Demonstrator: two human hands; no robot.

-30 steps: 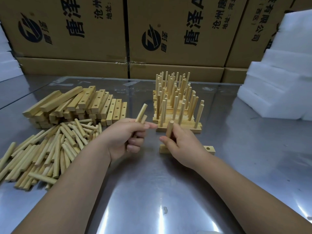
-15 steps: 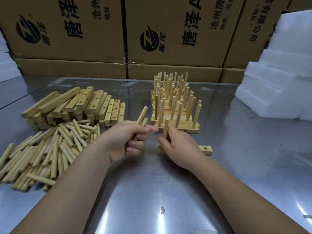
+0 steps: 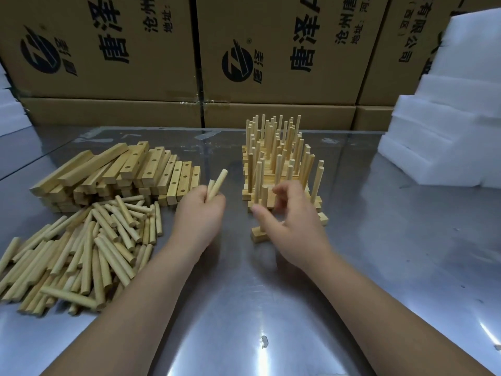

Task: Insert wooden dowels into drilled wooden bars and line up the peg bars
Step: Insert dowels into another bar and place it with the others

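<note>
Your left hand is curled into a fist round two dowels, which stick up and lean toward 1 o'clock. It hovers near the middle of the desk.

Your right hand is just to the 3 o'clock side of it, over a single drilled bar lying on the desk. Only the bar's 9 o'clock end pokes out from under the hand. One dowel stands upright in that bar between your thumb and fingers. The thumb points toward 9 o'clock and the fingers are loosely bent, but it's all motion blur there, so I honestly can't tell if you're gripping anything.

Right behind that bar, toward 12 o'clock, the finished peg bars sit packed in rows with their pegs pointing up.

Over at 9 o'clock there's a messy heap of loose dowels, and at 10 o'clock a stack of empty drilled bars touching the heap.

Printed cardboard boxes line the far edge at 12 o'clock, and white foam blocks are stacked at 2 o'clock.
</note>
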